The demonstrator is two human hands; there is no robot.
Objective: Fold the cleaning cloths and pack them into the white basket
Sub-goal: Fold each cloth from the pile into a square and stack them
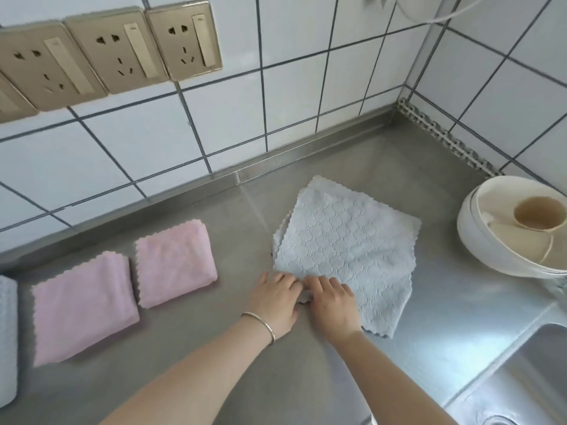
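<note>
A pale blue cleaning cloth point(346, 240) lies folded over on the steel counter, with a second layer showing along its left edge. My left hand point(276, 299) and my right hand point(333, 302) sit side by side at its near left corner, fingers pinching the cloth edge. Two folded pink cloths lie to the left: one point(175, 262) nearer the wall, one point(82, 308) closer to me. Another folded blue cloth point(7, 338) shows at the far left edge. No white basket is in view.
A white round bowl-like container point(478, 240) holding a beige cup point(535, 214) stands at the right. A sink point(521, 378) drops off at the lower right. Tiled walls with wall sockets point(116, 50) bound the counter point(291, 378) at the back and right.
</note>
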